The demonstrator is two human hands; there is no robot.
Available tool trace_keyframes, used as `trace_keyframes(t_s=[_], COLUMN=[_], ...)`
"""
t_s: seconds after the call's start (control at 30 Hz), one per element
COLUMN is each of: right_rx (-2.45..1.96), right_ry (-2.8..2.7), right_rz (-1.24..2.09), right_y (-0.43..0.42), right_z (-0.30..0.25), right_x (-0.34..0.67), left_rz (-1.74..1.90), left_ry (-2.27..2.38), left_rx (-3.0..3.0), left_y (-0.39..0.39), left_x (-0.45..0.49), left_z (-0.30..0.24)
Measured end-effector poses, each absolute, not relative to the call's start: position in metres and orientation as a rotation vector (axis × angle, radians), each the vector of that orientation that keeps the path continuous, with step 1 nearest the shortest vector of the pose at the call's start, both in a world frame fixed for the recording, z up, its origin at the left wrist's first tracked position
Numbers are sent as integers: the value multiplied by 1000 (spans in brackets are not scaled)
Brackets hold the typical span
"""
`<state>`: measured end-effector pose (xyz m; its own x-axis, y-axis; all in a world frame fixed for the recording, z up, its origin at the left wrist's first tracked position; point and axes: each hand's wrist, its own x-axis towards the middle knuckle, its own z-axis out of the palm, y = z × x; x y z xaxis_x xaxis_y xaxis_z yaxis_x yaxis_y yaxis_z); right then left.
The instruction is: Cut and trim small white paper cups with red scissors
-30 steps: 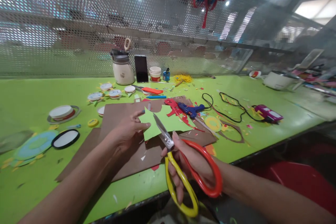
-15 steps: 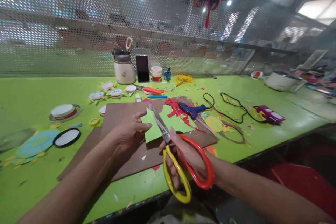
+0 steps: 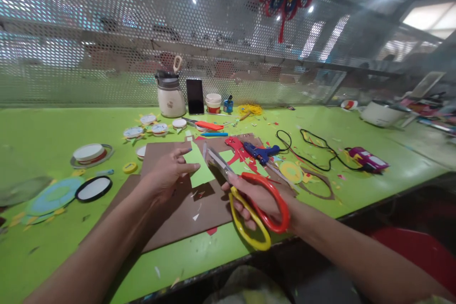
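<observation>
My left hand (image 3: pixel 167 173) pinches a piece of light green paper (image 3: pixel 200 171) and holds it just above a brown cardboard sheet (image 3: pixel 185 204). My right hand (image 3: pixel 256 199) grips scissors (image 3: pixel 249 199) by their red and yellow handles. The metal blades point up and left and touch the right edge of the green paper. Behind the blades a second piece of green paper (image 3: pixel 244 165) lies on the cardboard, beside a red paper cut-out (image 3: pixel 238 148).
A blue glue gun (image 3: pixel 263 151) with a black cord lies right of the cut-out, and a purple device (image 3: pixel 366 159) sits further right. Round paper discs and tape rolls (image 3: pixel 90 154) lie at left. A jar, phone and cups stand by the mesh wall. The table's front edge is near me.
The green paper is now a smaller piece in my left hand, with the rest lying on the cardboard. The scissors have closed and tilted flatter, moving slightly up.
</observation>
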<state>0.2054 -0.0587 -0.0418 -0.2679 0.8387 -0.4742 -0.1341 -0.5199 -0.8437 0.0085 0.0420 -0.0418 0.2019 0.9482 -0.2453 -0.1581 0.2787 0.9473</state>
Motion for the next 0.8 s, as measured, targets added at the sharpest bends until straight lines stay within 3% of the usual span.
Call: trace_keyframes(t_s=[0.1, 0.23, 0.33, 0.5, 0.7, 0.8], right_rx=[-1472, -1758, -1849, -1838, -1630, -1478], right_ry=[-1275, -1904, -1958, -2066, -1865, -1738], right_rz=[1653, 690, 461, 376, 464, 659], right_y=[-58, -42, -29, -30, -21, -6], right_z=[-21, -13, -30, -48, -13, -7], right_x=[219, 232, 234, 235, 239, 231], left_rz=[985, 1026, 1054, 1038, 1022, 990], left_ry=[1020, 966, 929, 871, 788, 758], left_rx=[993, 981, 975, 964, 934, 941], left_y=[44, 42, 41, 37, 35, 33], left_x=[5, 4, 4, 5, 4, 4], left_z=[-38, -35, -33, -30, -30, -29])
